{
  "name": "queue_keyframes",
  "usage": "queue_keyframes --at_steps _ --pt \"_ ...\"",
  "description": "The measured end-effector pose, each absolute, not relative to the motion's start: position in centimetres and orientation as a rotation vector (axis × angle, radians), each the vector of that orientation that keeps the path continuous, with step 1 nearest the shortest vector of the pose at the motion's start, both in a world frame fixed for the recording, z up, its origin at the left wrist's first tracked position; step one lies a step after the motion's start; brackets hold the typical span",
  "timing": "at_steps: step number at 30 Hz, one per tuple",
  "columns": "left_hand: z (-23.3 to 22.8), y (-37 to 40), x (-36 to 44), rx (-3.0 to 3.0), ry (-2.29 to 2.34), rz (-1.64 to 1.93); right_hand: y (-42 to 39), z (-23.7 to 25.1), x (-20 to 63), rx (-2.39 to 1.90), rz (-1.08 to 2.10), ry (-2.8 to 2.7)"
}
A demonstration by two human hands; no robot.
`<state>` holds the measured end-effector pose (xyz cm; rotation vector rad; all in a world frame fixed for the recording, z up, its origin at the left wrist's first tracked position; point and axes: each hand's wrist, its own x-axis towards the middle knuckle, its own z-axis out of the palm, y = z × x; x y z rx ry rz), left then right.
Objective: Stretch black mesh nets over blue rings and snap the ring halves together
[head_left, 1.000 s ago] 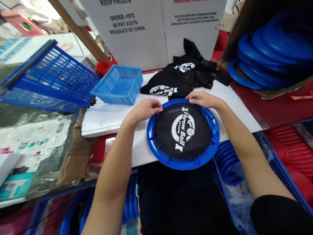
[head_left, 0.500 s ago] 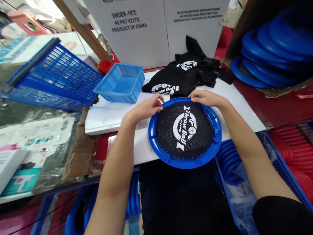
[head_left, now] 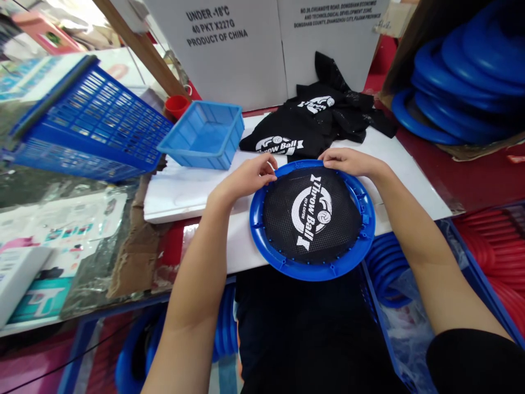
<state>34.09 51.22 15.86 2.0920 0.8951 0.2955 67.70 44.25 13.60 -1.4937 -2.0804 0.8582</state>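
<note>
1. Left hand (head_left: pixel 246 178) curled, fingertips pinched on the far-left rim of the blue ring (head_left: pixel 262 241), right where the black mesh (head_left: pixel 311 213) meets it.
2. Right hand (head_left: pixel 348 162) also curled, fingers pressed together on the far edge of the same ring, just right of the left hand.
3. Ring lying flat on the white board (head_left: pixel 184 191), near edge overhanging toward the body; mesh stretched inside it, printed "Throw Ball".
4. Just beyond both hands: a heap of loose black nets (head_left: pixel 315 123), touching nothing held, close to the fingertips.
5. Beyond the left hand and to its left: a light blue tray (head_left: pixel 203 137), nothing seen inside; past it a small red cup (head_left: pixel 177 105).
6. Further left: a dark blue basket (head_left: pixel 90 126) tipped on its side.
7. Behind the nets: white cartons (head_left: pixel 262 44) standing upright.
8. Far right of the right hand: stacked blue rings (head_left: pixel 455 87) inside a brown box.
9. Below the right forearm: a bin holding more blue hoops (head_left: pixel 383 268); red hoops (head_left: pixel 500 257) in the next bin.
</note>
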Motion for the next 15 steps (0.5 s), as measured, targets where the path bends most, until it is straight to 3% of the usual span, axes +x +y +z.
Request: queue_keyframes --at_steps 15 --pt "15.24 51.91 33.84 2.219 0.822 0.285 44.09 13.72 67.32 -1.475 0.842 -2.104"
